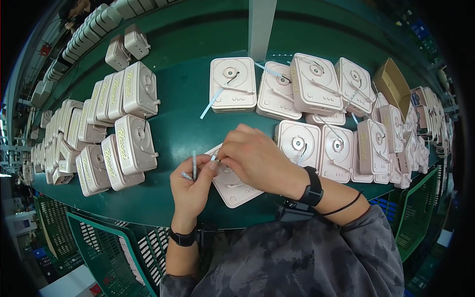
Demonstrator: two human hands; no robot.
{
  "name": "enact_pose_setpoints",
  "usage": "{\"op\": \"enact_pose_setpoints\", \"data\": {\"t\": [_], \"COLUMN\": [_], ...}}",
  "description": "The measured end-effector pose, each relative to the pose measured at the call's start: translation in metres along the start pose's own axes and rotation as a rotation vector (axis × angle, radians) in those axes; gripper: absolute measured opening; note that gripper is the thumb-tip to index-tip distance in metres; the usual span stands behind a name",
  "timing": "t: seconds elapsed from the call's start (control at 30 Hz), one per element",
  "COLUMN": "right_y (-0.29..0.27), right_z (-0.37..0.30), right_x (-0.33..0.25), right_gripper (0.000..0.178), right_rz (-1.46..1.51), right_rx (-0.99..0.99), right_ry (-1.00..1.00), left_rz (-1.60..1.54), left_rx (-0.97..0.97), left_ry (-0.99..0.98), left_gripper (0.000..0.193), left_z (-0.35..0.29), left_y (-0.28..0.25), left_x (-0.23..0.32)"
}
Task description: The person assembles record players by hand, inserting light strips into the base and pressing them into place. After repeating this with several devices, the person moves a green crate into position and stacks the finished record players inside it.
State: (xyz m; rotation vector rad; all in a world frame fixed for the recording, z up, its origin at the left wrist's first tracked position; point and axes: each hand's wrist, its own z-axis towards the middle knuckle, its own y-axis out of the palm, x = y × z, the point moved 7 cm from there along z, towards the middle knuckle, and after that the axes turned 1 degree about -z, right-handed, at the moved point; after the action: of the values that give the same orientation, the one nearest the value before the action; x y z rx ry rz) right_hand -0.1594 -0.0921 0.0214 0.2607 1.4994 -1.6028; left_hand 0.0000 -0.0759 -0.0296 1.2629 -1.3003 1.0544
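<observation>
Both my hands meet over a pale pink record-player-shaped device (236,194) lying on the table, which they partly hide. My left hand (194,187) is closed, a thin light grey-blue strip (194,166) sticking up between its fingers. The fingertips of my right hand (258,154) pinch together close to the left thumb. A small whitish piece (213,158) shows where the fingertips come together. What exactly the right fingers grip is hidden. Just beyond stands a similar device (232,83) with a pale blue strip (212,103) hanging off its top.
Similar pink devices crowd the right side (337,146) and stand in rows on the left (136,143). An open cardboard box (392,84) is at the far right. A white post (261,29) rises behind the green table (180,123). Green crates (106,247) flank me below.
</observation>
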Motion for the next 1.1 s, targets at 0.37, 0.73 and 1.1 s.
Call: {"op": "enact_pose_setpoints", "data": {"t": [0.37,0.73,1.1], "right_y": [0.005,0.003,0.005], "right_z": [-0.004,0.002,0.001], "right_x": [0.004,0.001,-0.005], "right_gripper": [0.007,0.005,0.010], "right_rz": [0.131,0.033,-0.127], "right_rx": [-0.057,-0.091,-0.103], "right_ry": [0.009,-0.093,-0.135], "left_rz": [0.077,0.391,0.560], "left_rx": [-0.071,-0.156,-0.175], "left_ry": [-0.012,0.069,0.166], "left_gripper": [0.013,0.009,0.010], "left_z": [-0.003,0.002,0.005], "left_y": [-0.003,-0.003,0.006], "left_x": [-0.003,0.019,0.029]}}
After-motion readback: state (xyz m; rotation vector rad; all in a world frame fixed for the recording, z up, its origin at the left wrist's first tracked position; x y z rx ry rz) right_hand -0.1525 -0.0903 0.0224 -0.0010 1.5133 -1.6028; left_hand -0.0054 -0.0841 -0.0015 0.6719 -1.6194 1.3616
